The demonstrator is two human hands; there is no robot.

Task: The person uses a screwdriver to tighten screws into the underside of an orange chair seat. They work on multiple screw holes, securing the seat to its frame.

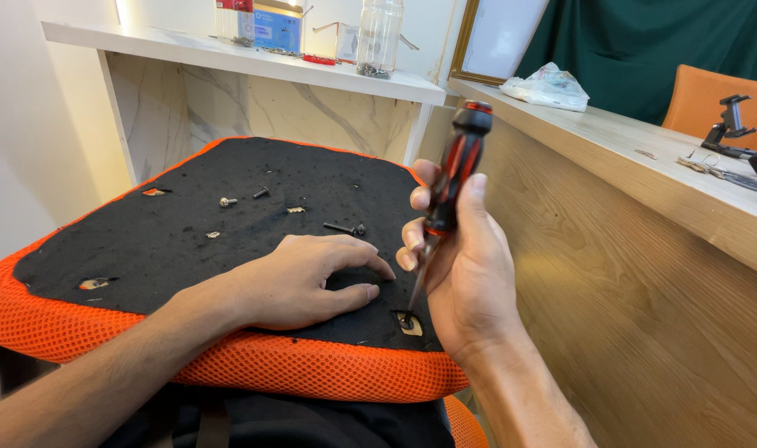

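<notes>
head view: orange seat point(254, 365) beside wooden counter point(644, 249), marble wall point(254, 104).

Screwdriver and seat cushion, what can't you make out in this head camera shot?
- Screwdriver tip: sunk in a hole near the seat cushion edge, so the screw head is hidden.
- Right hand palm: turned away from the camera.
- Cushion under the left hand: covered.
- Loose screws: too small to tell type.
- Both arms: cut off by the bottom edge.
</notes>
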